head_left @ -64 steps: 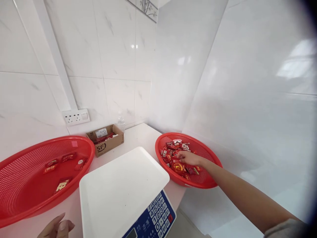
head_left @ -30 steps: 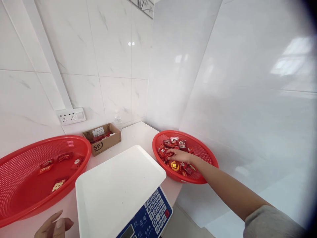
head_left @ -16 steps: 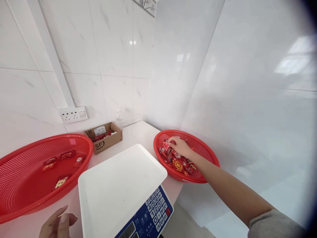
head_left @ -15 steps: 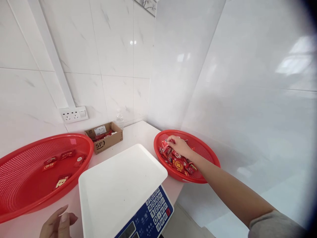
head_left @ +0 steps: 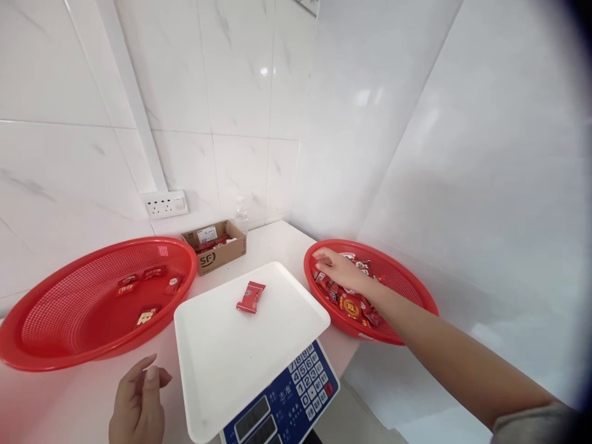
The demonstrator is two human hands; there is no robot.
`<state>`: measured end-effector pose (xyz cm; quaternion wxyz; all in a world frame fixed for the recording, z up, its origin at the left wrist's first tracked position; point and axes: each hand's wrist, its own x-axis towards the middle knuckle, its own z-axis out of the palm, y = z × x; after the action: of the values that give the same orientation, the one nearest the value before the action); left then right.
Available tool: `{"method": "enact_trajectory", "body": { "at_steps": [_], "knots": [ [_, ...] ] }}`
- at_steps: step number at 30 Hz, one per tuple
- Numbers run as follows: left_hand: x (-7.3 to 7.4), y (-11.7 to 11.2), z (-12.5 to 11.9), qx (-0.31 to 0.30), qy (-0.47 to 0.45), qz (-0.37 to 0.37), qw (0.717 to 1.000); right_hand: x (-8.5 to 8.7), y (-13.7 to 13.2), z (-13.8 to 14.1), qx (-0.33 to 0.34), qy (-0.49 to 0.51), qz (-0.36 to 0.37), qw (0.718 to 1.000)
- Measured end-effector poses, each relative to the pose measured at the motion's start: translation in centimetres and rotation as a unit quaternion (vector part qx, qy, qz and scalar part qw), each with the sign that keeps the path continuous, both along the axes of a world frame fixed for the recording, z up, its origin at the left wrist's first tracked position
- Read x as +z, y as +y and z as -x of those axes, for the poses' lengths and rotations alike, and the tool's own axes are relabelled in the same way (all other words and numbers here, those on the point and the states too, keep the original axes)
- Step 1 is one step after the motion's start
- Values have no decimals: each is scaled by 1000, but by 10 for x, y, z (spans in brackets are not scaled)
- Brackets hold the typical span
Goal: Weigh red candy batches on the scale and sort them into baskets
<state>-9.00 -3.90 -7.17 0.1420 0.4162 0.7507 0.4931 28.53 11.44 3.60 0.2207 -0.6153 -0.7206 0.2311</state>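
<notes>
Packet (head_left: 251,297) lies on the scale's (head_left: 277,398) white pan (head_left: 231,364), near the pan's far edge, closer to the right end of that edge. It's red, flat on its side, set at a slant. Pan is otherwise bare white from where I'm watching.

Right hand (head_left: 342,270) is over the left side of the right basket (head_left: 411,299), palm down, fingers part-bent and a little apart. From my feed I can't tell whether its fingertips touch the heap (head_left: 350,305) of red wrapped packets below. Forearm crosses the basket's near right rim, grey sleeve (head_left: 527,425) at the lower right.

Left hand (head_left: 139,401) is off the pan's left edge, half-curled, narrow gap between thumb and fingers, just beside the scale.

Right basket sits at the tabletop's (head_left: 266,243) right edge, part of it past that edge. Left basket (head_left: 87,336) takes the tabletop's left end, with a few packets toward its right side. Box (head_left: 222,254) is near the back edge between the baskets, just beside the left one, red packets inside. Clear bottle (head_left: 241,216) stands behind the box. I've got a socket (head_left: 165,205) on the tiled wall above. Scale's blue keypad (head_left: 311,382) faces the near right.
</notes>
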Motion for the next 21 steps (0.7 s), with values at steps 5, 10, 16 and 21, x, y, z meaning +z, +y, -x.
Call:
{"method": "enact_trajectory", "body": {
  "at_steps": [5, 10, 16, 21],
  "knots": [
    [9, -1, -6, 3, 1, 10, 1000, -38, 12, -42, 10, -86, 139, 987],
    [11, -2, -8, 5, 23, 2, 1000, -69, 6, -38, 0, -143, 184, 972],
    [9, -3, -9, 13, 32, 15, 999, -73, 12, -48, -5, -172, 162, 972],
    [11, -5, -16, 17, 24, -1, 1000, -60, 19, -85, -48, -189, 133, 972]
  ]
}}
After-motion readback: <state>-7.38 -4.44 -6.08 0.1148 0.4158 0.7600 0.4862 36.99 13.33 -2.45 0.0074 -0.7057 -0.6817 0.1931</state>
